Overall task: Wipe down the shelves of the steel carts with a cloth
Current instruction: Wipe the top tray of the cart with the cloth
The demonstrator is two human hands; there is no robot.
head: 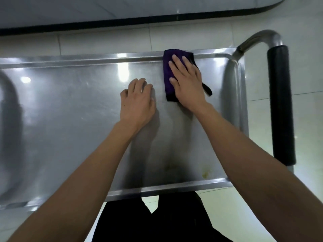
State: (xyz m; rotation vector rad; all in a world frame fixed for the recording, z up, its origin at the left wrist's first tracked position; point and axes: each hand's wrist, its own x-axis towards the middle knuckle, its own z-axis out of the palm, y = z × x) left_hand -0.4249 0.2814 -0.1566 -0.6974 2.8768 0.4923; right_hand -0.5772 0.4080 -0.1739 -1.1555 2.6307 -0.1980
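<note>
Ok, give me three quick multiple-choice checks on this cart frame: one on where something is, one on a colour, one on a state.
1. Where on the top shelf is the cloth?
A. by the far rim, near the handle end
B. at the near rim
C. far from the handle

2. What colour is the cloth?
A. white
B. yellow
C. dark purple

3. What is the right hand doing?
A. hanging off the cart
B. pressing flat on the cloth
C. gripping the handle

Answers: 1 A, the cloth touches the far rim beside the handle post. 2 C, the fabric shows dark purple. 3 B, straight fingers lie spread on it, while the left hand rests on bare steel.
</note>
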